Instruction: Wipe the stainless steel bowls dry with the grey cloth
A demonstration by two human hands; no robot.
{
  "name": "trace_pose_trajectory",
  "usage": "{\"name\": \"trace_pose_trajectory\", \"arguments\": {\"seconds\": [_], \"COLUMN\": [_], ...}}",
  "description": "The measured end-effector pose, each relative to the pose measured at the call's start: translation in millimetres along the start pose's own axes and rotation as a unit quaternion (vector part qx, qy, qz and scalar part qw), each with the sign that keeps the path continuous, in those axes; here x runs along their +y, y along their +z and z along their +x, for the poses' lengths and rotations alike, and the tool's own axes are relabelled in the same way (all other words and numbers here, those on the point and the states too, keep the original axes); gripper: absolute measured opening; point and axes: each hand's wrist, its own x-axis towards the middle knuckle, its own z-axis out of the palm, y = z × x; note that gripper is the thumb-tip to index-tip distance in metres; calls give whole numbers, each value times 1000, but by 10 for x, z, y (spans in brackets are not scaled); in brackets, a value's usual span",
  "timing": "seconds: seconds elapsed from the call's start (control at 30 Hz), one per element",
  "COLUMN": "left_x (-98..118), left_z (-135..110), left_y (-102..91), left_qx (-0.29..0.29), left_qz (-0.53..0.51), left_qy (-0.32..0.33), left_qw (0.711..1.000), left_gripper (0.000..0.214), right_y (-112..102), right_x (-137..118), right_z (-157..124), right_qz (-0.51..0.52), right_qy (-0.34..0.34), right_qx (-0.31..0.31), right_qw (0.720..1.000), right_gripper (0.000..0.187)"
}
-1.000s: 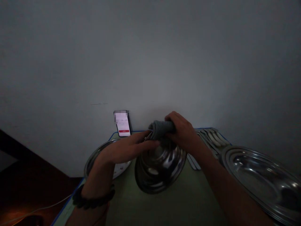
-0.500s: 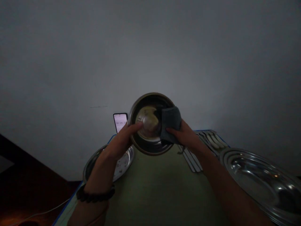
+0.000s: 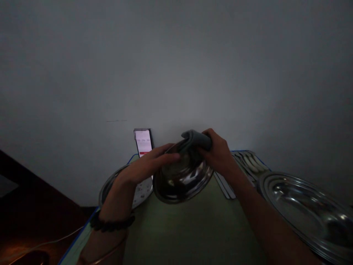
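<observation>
A shiny metal bowl (image 3: 183,184) is held up over the table in front of me, tilted with its outer side toward me. My left hand (image 3: 154,162) grips it from the left, thumb lying across the metal. My right hand (image 3: 219,149) clasps a folded grey cloth (image 3: 197,140) against the bowl's upper right part. The far side of the bowl and some of my fingertips are hidden.
On the left of the green-topped table (image 3: 187,235) lies a metal dish (image 3: 143,191) with a spotted surface. A phone (image 3: 143,141) with a lit timer leans on the wall. Knives (image 3: 224,186), other cutlery (image 3: 249,162) and stacked metal dishes (image 3: 300,213) lie right.
The bowl has turned from showing its inside to showing its outer side, and sits slightly lower. My right hand and the cloth have moved from inside it to its upper edge.
</observation>
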Motion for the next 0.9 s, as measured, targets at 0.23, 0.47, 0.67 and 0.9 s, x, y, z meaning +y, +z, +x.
{"name": "trace_pose_trajectory", "arguments": {"seconds": [0.23,0.47,0.67,0.9], "left_x": [129,34,57,50], "left_z": [97,119,114,142], "left_y": [109,72,109,81], "left_qx": [200,209,184,207], "left_qz": [-224,-240,-258,-276], "left_qy": [26,-18,-30,-33], "left_qw": [954,948,948,938], "left_gripper": [34,32,32,32], "right_y": [251,264,100,67], "right_x": [-1,45,7,-26], "right_z": [-57,-106,-52,-34], "right_qz": [64,-100,-188,-113], "right_qy": [190,142,99,10], "right_qx": [96,-13,2,109], "right_qw": [975,985,977,988], "right_gripper": [37,40,36,41]}}
